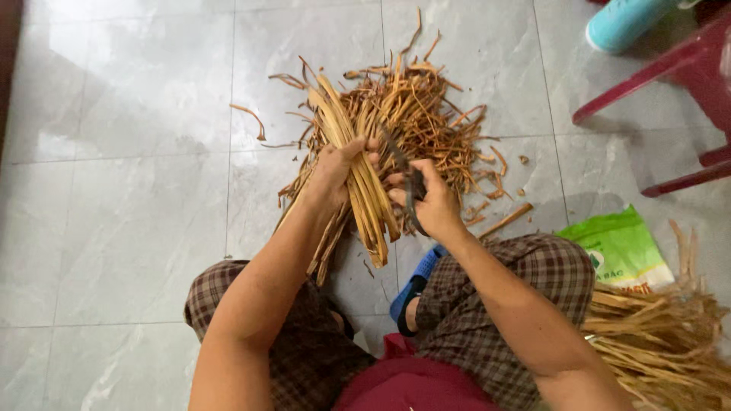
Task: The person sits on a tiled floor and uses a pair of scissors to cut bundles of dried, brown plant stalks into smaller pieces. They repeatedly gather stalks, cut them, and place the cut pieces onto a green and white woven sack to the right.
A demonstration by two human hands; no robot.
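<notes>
My left hand (pixel 337 169) grips a thick bundle of tan bark strips (pixel 364 190), held upright over the floor between my knees. My right hand (pixel 430 199) is closed on a small dark knife (pixel 412 189), its blade set against the bundle's right side. Just beyond both hands lies a loose pile of brown peeled shavings (pixel 422 118) on the grey tiles.
A second heap of tan strips (pixel 659 335) lies at my right knee, beside a green printed bag (pixel 620 247). Dark red plastic chair legs (pixel 670 84) and someone's teal shoe (pixel 624 21) are at the upper right. A blue sandal (pixel 415 285) is under my leg.
</notes>
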